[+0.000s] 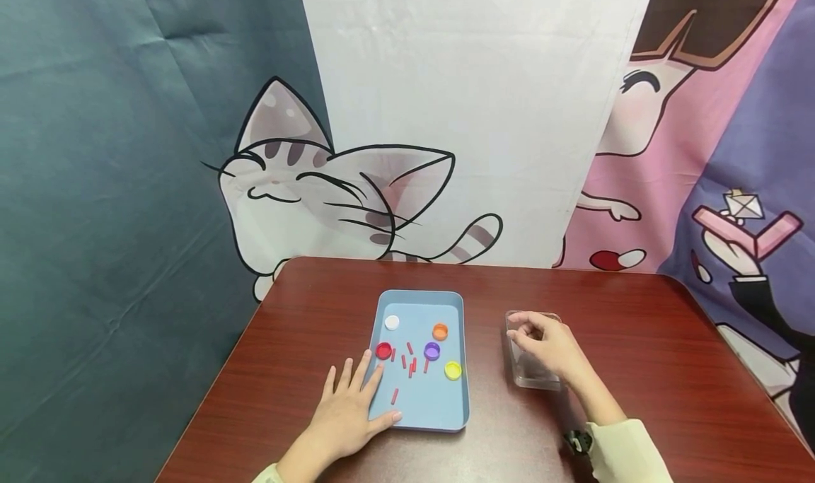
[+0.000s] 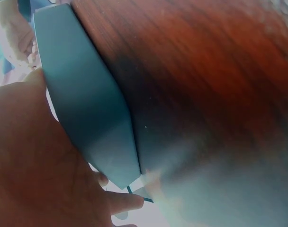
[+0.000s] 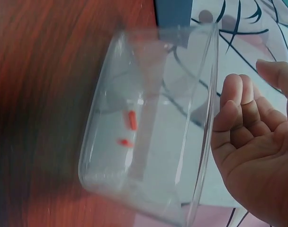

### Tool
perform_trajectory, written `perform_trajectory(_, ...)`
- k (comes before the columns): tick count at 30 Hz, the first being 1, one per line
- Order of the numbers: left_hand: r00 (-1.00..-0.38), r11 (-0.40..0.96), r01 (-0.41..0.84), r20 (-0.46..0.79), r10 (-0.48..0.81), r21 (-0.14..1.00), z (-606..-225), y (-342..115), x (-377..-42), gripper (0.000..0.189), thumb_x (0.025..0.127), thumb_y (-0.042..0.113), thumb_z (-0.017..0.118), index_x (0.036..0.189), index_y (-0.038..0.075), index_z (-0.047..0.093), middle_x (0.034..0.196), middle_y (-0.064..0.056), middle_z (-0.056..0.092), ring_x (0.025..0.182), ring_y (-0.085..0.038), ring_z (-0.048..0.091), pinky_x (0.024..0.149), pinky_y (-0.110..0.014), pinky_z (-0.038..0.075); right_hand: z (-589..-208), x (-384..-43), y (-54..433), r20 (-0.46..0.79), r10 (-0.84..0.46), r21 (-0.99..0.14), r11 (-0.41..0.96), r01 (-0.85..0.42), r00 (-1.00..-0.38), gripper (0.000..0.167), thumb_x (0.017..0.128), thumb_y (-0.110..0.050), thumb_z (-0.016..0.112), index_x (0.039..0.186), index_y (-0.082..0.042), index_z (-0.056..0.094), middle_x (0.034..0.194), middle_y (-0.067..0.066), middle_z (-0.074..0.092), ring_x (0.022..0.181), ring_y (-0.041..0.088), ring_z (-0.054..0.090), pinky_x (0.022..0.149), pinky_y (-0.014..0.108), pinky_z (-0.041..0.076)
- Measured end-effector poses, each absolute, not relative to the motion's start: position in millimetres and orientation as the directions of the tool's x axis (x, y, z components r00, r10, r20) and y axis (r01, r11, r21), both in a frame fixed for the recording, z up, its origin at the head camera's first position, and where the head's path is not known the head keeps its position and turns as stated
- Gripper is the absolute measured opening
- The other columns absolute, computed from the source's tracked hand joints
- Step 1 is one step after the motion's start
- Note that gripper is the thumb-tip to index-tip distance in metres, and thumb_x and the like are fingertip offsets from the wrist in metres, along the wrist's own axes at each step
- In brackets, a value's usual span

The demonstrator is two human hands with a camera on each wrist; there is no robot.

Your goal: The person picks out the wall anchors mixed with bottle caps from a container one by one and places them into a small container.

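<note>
My left hand lies at the left edge of a light blue tray, fingers spread, thumb over its near rim. In the tray are several short red sticks and small round caps: a white cap, a red cap, an orange cap, a purple cap and a yellow cap. Over a clear plastic box hovers my right hand, fingers loosely bent and thumb apart, with nothing between them. In the right wrist view, two red sticks show inside the box.
Tray and box stand on a reddish-brown wooden table, the box to the right of the tray. Behind the table's far edge hangs a cloth backdrop with cartoon drawings.
</note>
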State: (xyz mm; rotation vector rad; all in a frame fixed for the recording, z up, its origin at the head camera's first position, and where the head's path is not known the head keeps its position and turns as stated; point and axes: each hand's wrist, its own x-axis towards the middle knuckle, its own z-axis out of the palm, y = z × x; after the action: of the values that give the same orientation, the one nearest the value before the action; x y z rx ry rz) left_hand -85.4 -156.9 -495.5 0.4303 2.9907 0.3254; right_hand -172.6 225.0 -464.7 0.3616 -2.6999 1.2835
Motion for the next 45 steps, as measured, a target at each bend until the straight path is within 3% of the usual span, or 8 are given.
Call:
perform_trajectory(5, -0.953, 0.933, 0.265, -0.080, 0.291, 0.242, -494.8, -156.3, -85.4, 0.090, 0.091, 0.077, 0.047, 0.157, 0.016, 0.039, 0.169, -0.011, 0.018, 0.150, -0.048, 0.023, 0.118, -0.068, 0.013, -467.1, -167.8, 213.9, 0.228, -0.169, -0.760, 0.585, -0.284, -0.959, 0.021, 0.088, -0.010, 0.074, 0.109, -0.008, 0.073, 0.074, -0.007, 0.062, 0.067, 0.004, 0.054, 0.060, 0.022, 0.045)
perform_trajectory(15, -0.953, 0.929, 0.266, -0.077, 0.294, 0.256, -495.3, -155.8, -86.5, 0.090, 0.091, 0.076, 0.048, 0.157, 0.016, 0.039, 0.169, -0.011, 0.018, 0.150, -0.048, 0.023, 0.118, -0.068, 0.012, -471.0, -161.6, 195.2, 0.190, -0.172, -0.790, 0.558, -0.255, -0.967, 0.027, 0.089, -0.019, 0.078, 0.115, -0.012, 0.071, 0.076, -0.008, 0.061, 0.069, 0.005, 0.057, 0.066, 0.022, 0.048)
perform_trajectory(45, -0.953, 0.932, 0.256, -0.097, 0.288, 0.257, -493.6, -155.8, -83.9, 0.092, 0.090, 0.077, 0.048, 0.157, 0.015, 0.039, 0.169, -0.012, 0.018, 0.150, -0.048, 0.023, 0.118, -0.068, 0.012, -476.3, -141.7, 132.4, 0.237, -0.182, -0.814, 0.499, -0.297, -0.954, 0.028, 0.084, -0.014, 0.082, 0.110, -0.010, 0.073, 0.074, -0.011, 0.061, 0.066, 0.002, 0.056, 0.061, 0.021, 0.047)
